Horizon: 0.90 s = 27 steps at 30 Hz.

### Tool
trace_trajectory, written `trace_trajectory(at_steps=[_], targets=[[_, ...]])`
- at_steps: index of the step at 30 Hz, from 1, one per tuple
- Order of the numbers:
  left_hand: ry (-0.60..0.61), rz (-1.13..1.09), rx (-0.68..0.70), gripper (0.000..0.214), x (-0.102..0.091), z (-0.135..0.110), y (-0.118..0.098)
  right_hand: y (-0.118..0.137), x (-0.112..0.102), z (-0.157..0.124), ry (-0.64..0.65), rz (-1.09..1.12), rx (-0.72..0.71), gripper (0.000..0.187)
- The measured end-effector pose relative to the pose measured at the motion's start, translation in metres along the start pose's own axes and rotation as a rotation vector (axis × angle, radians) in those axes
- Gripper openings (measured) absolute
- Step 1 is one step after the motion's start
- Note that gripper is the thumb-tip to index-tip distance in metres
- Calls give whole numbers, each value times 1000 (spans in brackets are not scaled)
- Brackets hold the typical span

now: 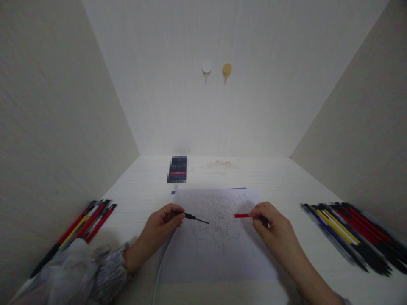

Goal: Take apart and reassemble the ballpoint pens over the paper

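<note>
My left hand is closed on a slim black pen piece. A thin dark rod like a refill sticks out of it to the right. Across from it, my right hand pinches a red pen barrel, whose other end is hidden by the fingers. The two pieces point toward each other and are apart. Both hands are over a white sheet of paper covered in dark scribbles.
Several red, yellow and black pens lie at the left wall. A larger row of pens is on the right. Behind the paper lies a blurred-out phone with a white cable. Two hooks hang on the back wall.
</note>
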<state>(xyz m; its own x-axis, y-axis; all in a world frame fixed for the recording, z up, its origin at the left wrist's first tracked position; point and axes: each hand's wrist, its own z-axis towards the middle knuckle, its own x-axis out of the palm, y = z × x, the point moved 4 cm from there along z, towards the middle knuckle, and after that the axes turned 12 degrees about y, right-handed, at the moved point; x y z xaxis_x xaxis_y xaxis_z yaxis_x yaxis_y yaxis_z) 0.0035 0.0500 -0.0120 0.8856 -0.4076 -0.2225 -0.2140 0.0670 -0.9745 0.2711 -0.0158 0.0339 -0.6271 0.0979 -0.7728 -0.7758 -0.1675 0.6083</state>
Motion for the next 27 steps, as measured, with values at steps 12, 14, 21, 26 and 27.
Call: trace_trajectory(at_steps=[12, 14, 21, 26, 27], targets=[[-19, -2, 12, 20, 0, -1, -3, -23, 11, 3, 71, -177, 198, 9], [-48, 9, 32, 19, -2, -1, -5, -19, 14, 4, 69, -245, 137, 10], [-19, 75, 74, 18, -1, -3, -10, 26, 41, 8, 73, -266, -259, 15], [220, 344, 178, 18, 13, -10, -16, 46, 71, 10, 191, -534, -267, 10], [235, 396, 181, 18, 15, -11, -18, 49, 73, 9, 200, -585, -280, 11]])
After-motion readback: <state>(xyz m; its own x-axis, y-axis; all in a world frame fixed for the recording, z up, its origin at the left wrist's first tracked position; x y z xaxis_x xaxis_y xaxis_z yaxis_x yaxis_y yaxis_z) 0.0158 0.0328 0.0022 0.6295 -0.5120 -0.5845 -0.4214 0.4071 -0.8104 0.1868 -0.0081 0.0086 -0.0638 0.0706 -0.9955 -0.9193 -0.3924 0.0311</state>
